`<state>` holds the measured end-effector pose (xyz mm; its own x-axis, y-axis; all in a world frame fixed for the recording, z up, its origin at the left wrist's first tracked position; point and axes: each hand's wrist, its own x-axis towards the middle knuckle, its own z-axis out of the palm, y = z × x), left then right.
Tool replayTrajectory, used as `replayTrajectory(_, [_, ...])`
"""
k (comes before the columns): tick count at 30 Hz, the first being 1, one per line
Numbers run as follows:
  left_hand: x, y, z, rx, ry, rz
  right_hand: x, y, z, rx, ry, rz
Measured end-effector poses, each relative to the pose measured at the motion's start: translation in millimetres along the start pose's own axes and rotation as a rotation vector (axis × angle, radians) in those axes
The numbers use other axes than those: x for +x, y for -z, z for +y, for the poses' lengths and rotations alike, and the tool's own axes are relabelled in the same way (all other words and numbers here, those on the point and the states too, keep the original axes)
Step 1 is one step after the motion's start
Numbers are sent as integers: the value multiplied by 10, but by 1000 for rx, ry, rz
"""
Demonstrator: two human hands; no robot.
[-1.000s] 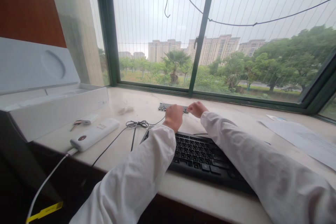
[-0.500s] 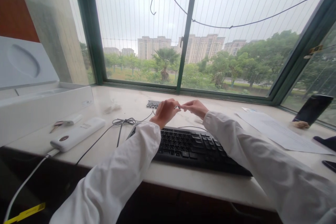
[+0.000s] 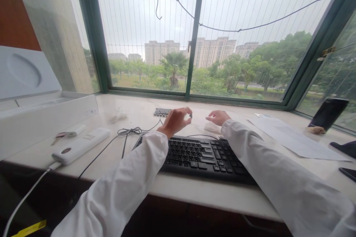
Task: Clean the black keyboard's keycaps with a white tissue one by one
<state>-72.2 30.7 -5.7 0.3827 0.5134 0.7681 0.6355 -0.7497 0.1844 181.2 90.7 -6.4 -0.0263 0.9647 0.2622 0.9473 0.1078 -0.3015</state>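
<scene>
A small dark piece [image 3: 190, 115], too small to be made out clearly, is pinched between the thumb and fingers of the left hand [image 3: 174, 121], and is held up near the far edge of the black keyboard [image 3: 183, 152]. By the right hand [image 3: 219, 117] nothing is seen to be gripped; its fingers are loosely bent, with thumb and forefinger parted, and a crumpled clear wrapper [image 3: 213, 127] is seen just below it. The two hands are kept apart, with the piece on the side facing the gap. The keyboard is laid flat on the table [image 3: 172, 187], its left and right ends partly covered by the white sleeves [image 3: 139, 170]. In its left and middle parts, many key places are seen as square sockets, while flat caps are shown farther right. Small dark keys [image 3: 161, 112] are set out in rows behind the left hand, partly hidden by it. To the left, a tied black cord [image 3: 130, 131], a white power bank [image 3: 82, 145] and an open white box [image 3: 52, 116] are found; to the right, paper sheets [image 3: 294, 137] are spread, and a dark phone [image 3: 329, 113] is propped near the window
</scene>
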Motion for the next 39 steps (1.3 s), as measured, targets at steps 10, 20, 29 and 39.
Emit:
replayTrajectory(10, [19, 93, 175, -123, 54, 41, -81, 36, 82, 384, -50, -5])
replayTrajectory(20, [-23, 33, 416, -259, 149, 91, -794, 63, -569, 1375, 117, -115])
replayTrajectory(29, [27, 95, 499, -295, 151, 53, -804, 105, -608, 1392, 131, -22])
replayTrajectory(39, [76, 37, 459, -433, 195, 134, -835, 140, -648, 1443, 155, -28])
